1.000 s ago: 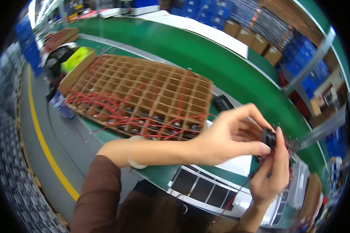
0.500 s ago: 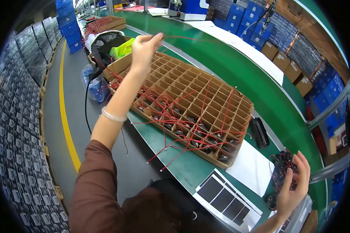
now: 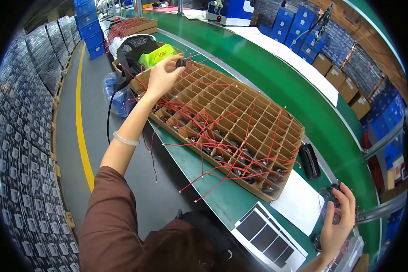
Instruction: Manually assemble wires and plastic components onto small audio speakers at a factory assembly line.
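Black round part (image 3: 181, 63) pinched in left fingers (image 3: 171, 59) near divided cardboard box (image 3: 233, 93); red-wired black parts (image 3: 268, 187) in near cells.

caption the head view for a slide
Left hand holds a black part near a divided cardboard box; right hand by dark parts

Left hand (image 3: 161, 80): far forward, thumb and fingers bent into a pinch.
Left forearm (image 3: 133, 123): bare, slanting up and rightward from the elbow.
Left upper arm (image 3: 108, 213): sleeved, extended forward from the shoulder.
Right hand (image 3: 341, 223): out sideways, well apart from the left, thumb spread from curved fingers.
Right forearm (image 3: 321, 261): mostly out of view.
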`<state>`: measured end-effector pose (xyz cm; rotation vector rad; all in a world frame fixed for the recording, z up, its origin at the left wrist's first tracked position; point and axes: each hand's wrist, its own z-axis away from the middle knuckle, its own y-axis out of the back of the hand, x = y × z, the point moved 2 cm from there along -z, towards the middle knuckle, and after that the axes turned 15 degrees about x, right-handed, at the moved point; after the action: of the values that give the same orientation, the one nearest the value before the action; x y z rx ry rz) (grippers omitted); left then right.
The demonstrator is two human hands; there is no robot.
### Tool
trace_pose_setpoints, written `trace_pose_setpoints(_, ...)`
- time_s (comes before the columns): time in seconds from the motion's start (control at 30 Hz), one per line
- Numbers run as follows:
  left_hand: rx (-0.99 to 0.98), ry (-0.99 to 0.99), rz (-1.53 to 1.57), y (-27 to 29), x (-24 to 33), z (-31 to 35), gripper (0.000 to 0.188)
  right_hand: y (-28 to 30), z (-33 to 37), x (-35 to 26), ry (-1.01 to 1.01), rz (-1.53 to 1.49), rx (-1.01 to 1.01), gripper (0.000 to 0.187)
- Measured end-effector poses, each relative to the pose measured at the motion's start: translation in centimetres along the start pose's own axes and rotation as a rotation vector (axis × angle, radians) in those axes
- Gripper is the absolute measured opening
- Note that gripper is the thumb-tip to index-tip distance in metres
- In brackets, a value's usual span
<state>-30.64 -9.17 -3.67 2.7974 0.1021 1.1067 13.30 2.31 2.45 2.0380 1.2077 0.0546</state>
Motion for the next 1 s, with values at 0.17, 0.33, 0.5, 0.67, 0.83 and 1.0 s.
trace_pose_setpoints(0.17, 0.042, 0.478, 0.632, -0.3, -0.8, -0.5, 0.028, -0.1, 0.0, 0.0, 0.001, 0.022, -0.019, 0.024)
trace_pose_setpoints(0.33, 0.088, 0.338, 1.169, 0.6, -2.4, -4.5, 0.025, -0.2, 0.1, -0.1, -0.008, 0.014, -0.047, 0.024)
trace_pose_setpoints(0.5, 0.367, -0.726, -0.152, 4.1, 5.7, -6.3, 0.03, -0.7, 0.2, 0.1, 0.012, 0.03, -0.085, 0.022)
trace_pose_setpoints(0.67, -0.076, -1.279, -0.462, 2.5, 5.1, -4.1, 0.034, -1.6, 0.3, 0.8, 0.007, 0.026, -0.11, 0.021)
trace_pose_setpoints(0.83, -0.678, -1.226, -0.366, 2.1, 2.9, -1.0, 0.048, -1.6, 0.2, 0.5, 0.018, 0.041, -0.161, 0.021)
trace_pose_setpoints(1.0, -0.717, -1.14, -0.42, 1.2, 2.3, -0.3, 0.043, -2.0, 0.5, 1.4, 0.148, 0.07, -0.218, 0.023)
